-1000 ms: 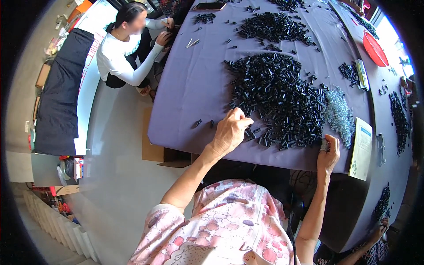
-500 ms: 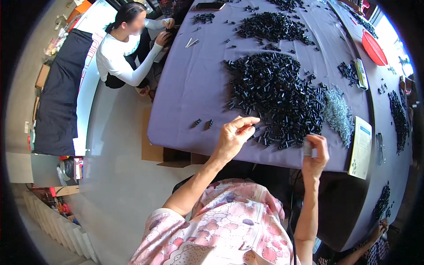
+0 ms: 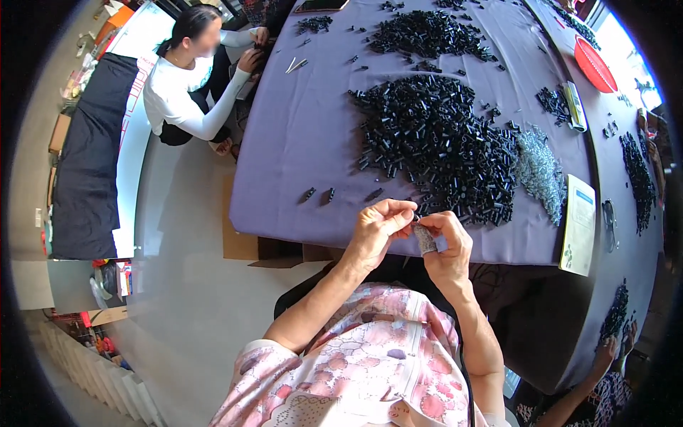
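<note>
My left hand is closed in a pinch at the table's near edge, a small black plastic part showing at its fingertips. Against those fingertips is my right hand, also pinched, with a grey-white wrap on one finger. What the right fingers hold is too small to make out. Just beyond both hands lies a large heap of small black tubular parts. Touching its right side is a heap of small clear or silvery pieces. To the left, loose black pieces lie apart on the cloth.
A purple-grey cloth covers the table. More black parts are heaped farther back. At right are a pale booklet, glasses and a red basket. A co-worker in white sits at left; another person's hands show lower right.
My right hand has moved left from the heap's near right edge to meet my left hand. Another loose black piece now shows beyond the left hand. The whole view has shifted slightly.
</note>
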`<act>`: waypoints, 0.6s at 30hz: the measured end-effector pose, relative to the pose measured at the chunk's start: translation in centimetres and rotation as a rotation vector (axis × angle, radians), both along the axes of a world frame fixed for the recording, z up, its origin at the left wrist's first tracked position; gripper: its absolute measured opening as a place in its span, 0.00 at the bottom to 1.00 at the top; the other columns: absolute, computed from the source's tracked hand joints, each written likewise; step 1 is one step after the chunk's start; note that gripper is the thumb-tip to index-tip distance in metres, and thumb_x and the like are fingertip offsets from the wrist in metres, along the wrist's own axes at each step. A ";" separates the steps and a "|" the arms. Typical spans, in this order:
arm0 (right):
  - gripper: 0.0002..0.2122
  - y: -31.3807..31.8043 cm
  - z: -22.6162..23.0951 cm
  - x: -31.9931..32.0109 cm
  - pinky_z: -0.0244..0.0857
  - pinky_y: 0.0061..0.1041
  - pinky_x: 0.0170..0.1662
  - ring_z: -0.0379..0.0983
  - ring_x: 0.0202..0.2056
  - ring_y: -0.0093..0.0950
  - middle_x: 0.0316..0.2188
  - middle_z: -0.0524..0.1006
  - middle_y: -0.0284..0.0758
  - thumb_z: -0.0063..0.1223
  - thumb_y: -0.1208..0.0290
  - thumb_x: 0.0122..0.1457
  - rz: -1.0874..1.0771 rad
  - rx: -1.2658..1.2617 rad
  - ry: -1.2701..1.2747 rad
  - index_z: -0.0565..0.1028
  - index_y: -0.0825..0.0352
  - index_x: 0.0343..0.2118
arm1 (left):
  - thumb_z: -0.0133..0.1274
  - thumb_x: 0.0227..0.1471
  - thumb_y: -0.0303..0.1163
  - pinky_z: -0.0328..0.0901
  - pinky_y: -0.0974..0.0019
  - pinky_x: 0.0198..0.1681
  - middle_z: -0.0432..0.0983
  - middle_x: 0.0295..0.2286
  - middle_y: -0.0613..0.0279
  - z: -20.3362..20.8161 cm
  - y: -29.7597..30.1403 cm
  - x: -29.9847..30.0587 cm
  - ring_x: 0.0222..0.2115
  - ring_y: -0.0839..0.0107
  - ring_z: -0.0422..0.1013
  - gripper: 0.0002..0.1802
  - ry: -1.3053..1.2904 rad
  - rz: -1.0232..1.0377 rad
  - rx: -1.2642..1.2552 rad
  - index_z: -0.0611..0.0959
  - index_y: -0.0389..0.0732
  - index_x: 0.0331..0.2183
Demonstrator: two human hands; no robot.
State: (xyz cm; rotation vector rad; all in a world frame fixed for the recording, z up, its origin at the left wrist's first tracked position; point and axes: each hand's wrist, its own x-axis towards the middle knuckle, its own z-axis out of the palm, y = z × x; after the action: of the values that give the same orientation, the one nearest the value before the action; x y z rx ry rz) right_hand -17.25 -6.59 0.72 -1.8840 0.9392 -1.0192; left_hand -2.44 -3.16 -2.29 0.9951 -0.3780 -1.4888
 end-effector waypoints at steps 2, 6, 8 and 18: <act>0.17 0.1 0.0 0.0 0.69 0.25 0.34 0.74 0.31 0.36 0.29 0.73 0.39 0.47 0.92 0.36 -0.002 0.003 0.005 0.72 0.70 0.33 | 0.56 0.51 0.28 0.67 0.75 0.28 0.77 0.26 0.68 0.0 0.1 -0.1 0.24 0.79 0.72 0.07 -0.004 0.006 0.007 0.82 0.39 0.35; 0.17 0.2 -0.3 0.0 0.69 0.25 0.34 0.73 0.30 0.35 0.28 0.73 0.39 0.47 0.92 0.36 -0.010 0.014 0.005 0.72 0.70 0.32 | 0.56 0.52 0.28 0.67 0.76 0.28 0.77 0.26 0.68 -0.6 0.2 0.0 0.25 0.79 0.72 0.07 -0.019 -0.010 -0.028 0.82 0.40 0.35; 0.17 0.2 -0.3 0.0 0.69 0.25 0.33 0.73 0.29 0.35 0.28 0.73 0.39 0.47 0.92 0.36 -0.018 0.012 0.004 0.72 0.69 0.32 | 0.55 0.52 0.28 0.67 0.76 0.28 0.77 0.26 0.68 -0.7 0.2 -0.3 0.25 0.80 0.72 0.06 -0.022 -0.012 -0.014 0.82 0.40 0.35; 0.16 0.1 -0.1 0.0 0.68 0.27 0.31 0.73 0.28 0.35 0.26 0.72 0.38 0.50 0.91 0.36 -0.008 -0.028 0.067 0.72 0.68 0.32 | 0.55 0.52 0.27 0.68 0.77 0.28 0.78 0.27 0.67 -0.5 0.6 -0.5 0.25 0.81 0.72 0.06 -0.056 0.007 0.010 0.82 0.39 0.35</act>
State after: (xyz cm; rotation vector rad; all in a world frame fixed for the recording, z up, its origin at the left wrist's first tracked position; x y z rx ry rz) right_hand -17.25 -6.49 0.64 -1.9501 0.9761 -0.9836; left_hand -2.94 -2.51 -2.84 1.0461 -0.4071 -1.4601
